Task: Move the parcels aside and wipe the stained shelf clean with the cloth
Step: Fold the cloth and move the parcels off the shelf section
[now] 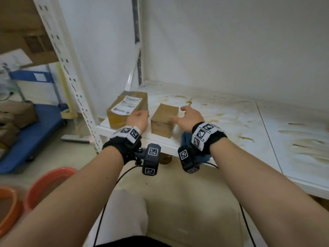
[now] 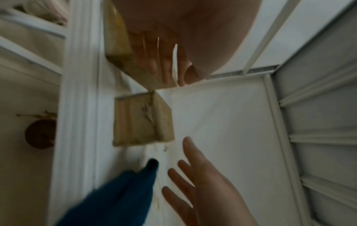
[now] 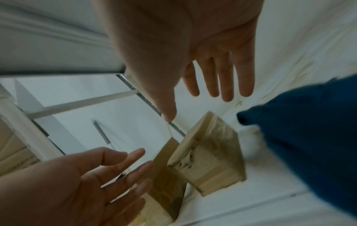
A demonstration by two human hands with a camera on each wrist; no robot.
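Observation:
Two cardboard parcels stand at the left end of the white stained shelf (image 1: 249, 122): a larger labelled parcel (image 1: 127, 108) and a small cube parcel (image 1: 163, 120). My left hand (image 1: 140, 116) is between them, fingers straight along the larger parcel's (image 2: 119, 50) right side. My right hand (image 1: 185, 114) hovers open just right of the small parcel (image 2: 142, 120), fingers spread, holding nothing. The blue cloth (image 1: 187, 139) lies on the shelf's front edge under my right wrist, and shows in both wrist views as a blue cloth (image 3: 309, 130) beside the small parcel (image 3: 212, 160).
Brown streaks (image 1: 306, 145) cover the shelf's middle and right. A white perforated upright (image 1: 74, 82) stands at the shelf's left corner. On the floor to the left are a blue cart (image 1: 35, 132) with boxes and orange basins (image 1: 49, 182).

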